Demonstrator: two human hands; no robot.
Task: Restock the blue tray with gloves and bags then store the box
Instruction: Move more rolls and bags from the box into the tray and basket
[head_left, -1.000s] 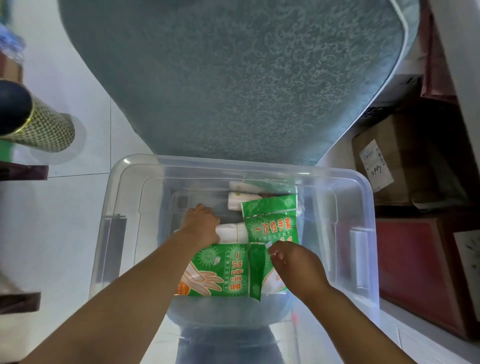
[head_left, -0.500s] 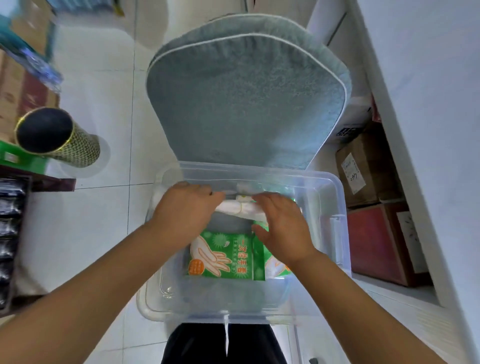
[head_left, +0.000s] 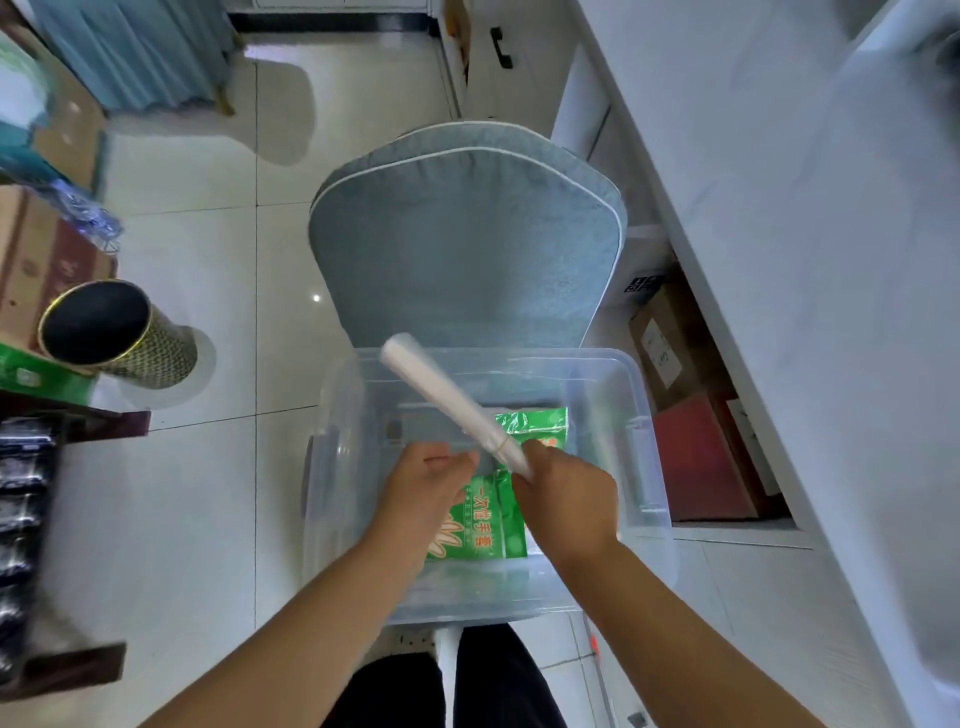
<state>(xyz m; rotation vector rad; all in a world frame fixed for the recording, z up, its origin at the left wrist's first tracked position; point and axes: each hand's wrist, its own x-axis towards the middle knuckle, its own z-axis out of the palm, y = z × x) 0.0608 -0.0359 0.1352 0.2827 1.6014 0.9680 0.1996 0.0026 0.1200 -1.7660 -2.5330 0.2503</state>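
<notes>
A clear plastic box (head_left: 644, 467) sits in front of me on the edge of a grey-blue cushioned chair. Inside lie green packets of disposable gloves (head_left: 485, 525), one flat at the front and another (head_left: 535, 423) behind it. My right hand (head_left: 563, 499) grips one end of a white roll of bags (head_left: 447, 400), bound with a rubber band, which slants up and to the left above the box. Just left of the roll's lower end is my left hand (head_left: 423, 483), its fingers relaxed and holding nothing. No blue tray is in view.
The grey-blue chair cushion (head_left: 467, 244) stands beyond the box. A patterned cylinder bin (head_left: 117, 338) and cartons are on the left. A white counter (head_left: 779, 260) runs along the right, with cardboard boxes (head_left: 675, 343) and a red box (head_left: 701, 467) under it. Tiled floor lies between.
Both hands were down in the box on the white rolls. Now the right hand has lifted one roll out, tilted up and left, and the left hand has let go. The camera has risen.
</notes>
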